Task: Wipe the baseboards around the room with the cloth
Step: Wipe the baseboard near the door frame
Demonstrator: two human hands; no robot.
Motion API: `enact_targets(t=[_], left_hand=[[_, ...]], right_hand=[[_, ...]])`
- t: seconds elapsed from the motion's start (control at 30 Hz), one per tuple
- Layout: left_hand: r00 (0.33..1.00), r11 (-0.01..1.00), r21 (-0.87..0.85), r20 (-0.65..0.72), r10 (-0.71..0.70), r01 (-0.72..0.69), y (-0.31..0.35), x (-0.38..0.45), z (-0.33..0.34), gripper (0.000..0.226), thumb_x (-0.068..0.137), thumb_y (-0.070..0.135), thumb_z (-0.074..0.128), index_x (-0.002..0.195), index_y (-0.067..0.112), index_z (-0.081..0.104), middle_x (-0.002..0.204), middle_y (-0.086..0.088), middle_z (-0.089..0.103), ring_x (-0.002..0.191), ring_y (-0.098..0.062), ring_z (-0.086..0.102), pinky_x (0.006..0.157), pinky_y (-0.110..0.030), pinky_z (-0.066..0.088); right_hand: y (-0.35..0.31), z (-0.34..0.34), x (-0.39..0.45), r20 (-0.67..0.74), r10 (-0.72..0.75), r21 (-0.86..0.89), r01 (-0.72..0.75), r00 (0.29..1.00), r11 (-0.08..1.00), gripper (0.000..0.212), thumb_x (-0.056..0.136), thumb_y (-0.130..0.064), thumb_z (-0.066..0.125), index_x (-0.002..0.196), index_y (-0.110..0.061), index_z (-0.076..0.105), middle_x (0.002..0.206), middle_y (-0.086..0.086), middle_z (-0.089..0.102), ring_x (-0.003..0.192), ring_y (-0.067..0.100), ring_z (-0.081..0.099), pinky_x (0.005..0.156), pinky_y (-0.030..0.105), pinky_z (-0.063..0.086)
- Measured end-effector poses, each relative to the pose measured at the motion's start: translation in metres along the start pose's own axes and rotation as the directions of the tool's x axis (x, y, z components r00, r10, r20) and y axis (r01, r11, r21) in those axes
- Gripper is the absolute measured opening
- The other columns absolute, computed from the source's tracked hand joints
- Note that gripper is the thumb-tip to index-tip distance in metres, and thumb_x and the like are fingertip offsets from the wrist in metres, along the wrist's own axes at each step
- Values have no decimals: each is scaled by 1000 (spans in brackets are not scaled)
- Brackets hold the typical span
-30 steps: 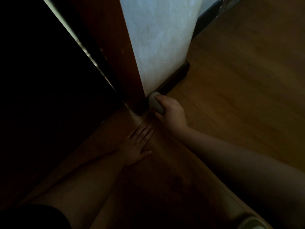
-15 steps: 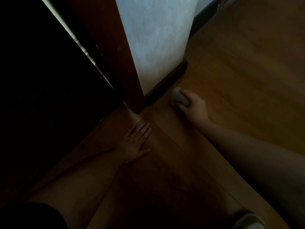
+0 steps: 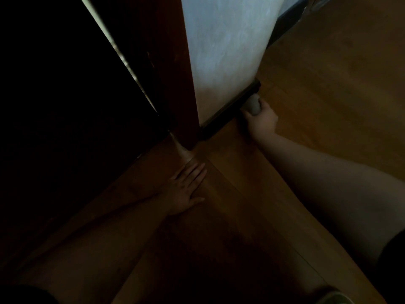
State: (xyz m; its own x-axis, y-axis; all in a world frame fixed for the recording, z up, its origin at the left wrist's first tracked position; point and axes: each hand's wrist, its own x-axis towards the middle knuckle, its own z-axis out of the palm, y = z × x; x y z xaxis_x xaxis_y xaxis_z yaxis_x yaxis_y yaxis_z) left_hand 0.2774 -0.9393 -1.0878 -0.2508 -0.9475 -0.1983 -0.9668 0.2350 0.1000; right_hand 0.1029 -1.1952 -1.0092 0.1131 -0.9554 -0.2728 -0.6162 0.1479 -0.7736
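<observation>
Baseboard (image 3: 230, 115) wiping, caught mid-stroke on a short dark strip under a pale wall (image 3: 223, 51).

Nearest, at 6 o'clock: dim wooden floor (image 3: 328, 73), with both bare forearms reaching in from the lower corners. At 7 o'clock of the strip: left hand (image 3: 186, 189) laid flat on the floor, fingers (image 3: 195, 174) straight and close together, holding nothing, serving as a prop for the body's weight. Just beyond its fingertips: foot of a reddish door frame (image 3: 179, 84), touching the near end of the baseboard.

Farther on, toward 1 o'clock: right hand (image 3: 260, 121) curled round a bunched grey cloth (image 3: 253, 106), fingers closed on the wad. Cloth pressed against the face of the baseboard near its far end, close to the wall's outer corner; contact with the top ledge could not be told in the gloom.

Judged as a stroke near its finish on this section. To do it well: needed steady pressure into the board's face, then a pass along the top ledge where dust probably sat. Needed a wrap round the end cap at the corner rather than a stop short. Worth refolding the wad to a clean side before the next strip at 1 o'clock, past the corner, where another dark baseboard (image 3: 282, 34) showed faintly.
</observation>
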Motion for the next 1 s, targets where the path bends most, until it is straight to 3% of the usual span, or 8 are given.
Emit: enact_targets(t=[0.2, 0.33, 0.47, 0.57, 0.73, 0.87, 1.0], left_hand=[[999, 1000, 8, -37, 9, -8, 2, -2, -8, 78, 96, 63, 31, 154, 12, 26, 162, -9, 22, 150, -22, 19, 118, -40, 16], [1000, 1000, 19, -12, -21, 21, 8, -1, -8, 75, 97, 60, 31, 154, 11, 25, 161, -11, 26, 149, -24, 23, 117, -44, 21], [1000, 1000, 14, -27, -7, 8, 5, -1, -13, 71, 97, 57, 32, 151, 10, 34, 157, -10, 34, 146, -23, 26, 114, -40, 21], [999, 999, 11, -22, 42, -42, -6, 4, -21, 69, 97, 56, 33, 149, 12, 38, 154, -8, 40, 142, -22, 36, 111, -35, 21], [999, 999, -3, 12, 38, -38, -9, 21, -27, 68, 96, 56, 33, 147, 11, 40, 150, -10, 46, 132, -26, 50, 110, -35, 24], [999, 995, -97, -4, 35, -35, 7, 47, -34, 67, 96, 50, 35, 150, 11, 36, 153, -11, 42, 132, -27, 49, 106, -40, 41], [1000, 993, -116, -12, 17, -18, 31, 80, -51, 69, 101, 51, 30, 158, 16, 12, 164, -6, 18, 147, -22, 25, 116, -37, 25]], right_hand=[[5, 43, -67, 82, -21, 24, 19, 996, 1000, 66, 89, -20, 69, 148, -14, 40, 145, 9, 51, 130, 26, 50, 110, 39, 40], [5, 60, -91, 87, -26, 72, 20, 996, 997, 67, 89, -22, 70, 148, -15, 40, 145, 8, 50, 130, 25, 49, 110, 38, 40], [8, 43, -94, 275, -126, -29, 139, 953, 990, 65, 87, -28, 72, 144, -14, 46, 138, 8, 57, 124, 23, 55, 102, 29, 44], [12, 27, -97, 331, -189, -61, 221, 925, 973, 61, 85, -30, 74, 141, -17, 51, 132, 7, 62, 118, 21, 58, 92, 23, 43], [32, 3, -99, 207, -116, -44, 128, 971, 991, 61, 84, -32, 75, 139, -20, 52, 134, 3, 60, 120, 18, 56, 99, 25, 43], [52, -25, -95, 57, -10, -20, 11, 998, 1000, 64, 86, -38, 73, 142, -21, 48, 138, 2, 56, 123, 19, 54, 104, 37, 46], [66, -55, -86, -68, 86, 17, -85, 994, 996, 64, 87, -32, 72, 144, -20, 45, 141, 3, 53, 126, 20, 52, 107, 41, 45]])
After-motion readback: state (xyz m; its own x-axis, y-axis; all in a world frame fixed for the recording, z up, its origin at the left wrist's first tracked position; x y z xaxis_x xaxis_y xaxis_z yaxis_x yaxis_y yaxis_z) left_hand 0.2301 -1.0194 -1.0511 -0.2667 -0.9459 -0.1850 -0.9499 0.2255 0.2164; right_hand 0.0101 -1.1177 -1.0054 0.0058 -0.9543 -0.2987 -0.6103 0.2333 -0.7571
